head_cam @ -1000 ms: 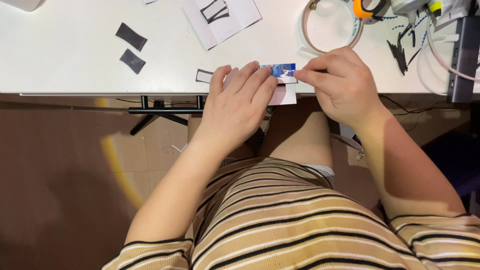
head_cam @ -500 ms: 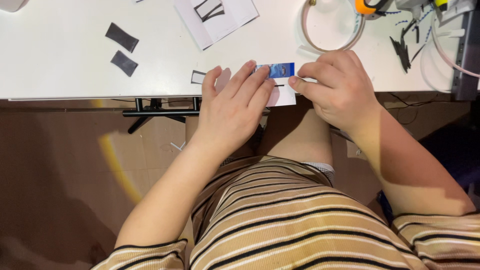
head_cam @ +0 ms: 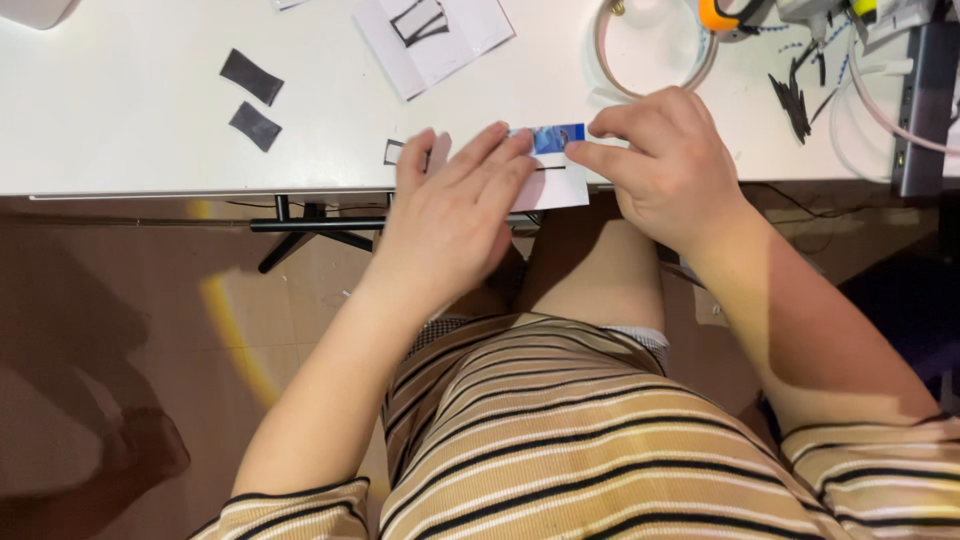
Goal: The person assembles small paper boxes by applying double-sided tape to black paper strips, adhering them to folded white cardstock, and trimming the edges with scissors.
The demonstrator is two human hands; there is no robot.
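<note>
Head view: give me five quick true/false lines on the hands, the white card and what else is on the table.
1. The left hand lies flat on the white card at the table edge. True.
2. The right hand pinches a small blue piece at the top of the card. True.
3. Two dark rectangular patches lie on the white table, to the left of the hands. True.
4. The right hand grips the orange-handled tool. False: the tool lies untouched at the top of the table, beyond the hand.
5. The clear ring is stacked on the card. False: it lies apart from the card, further up the table.
</note>
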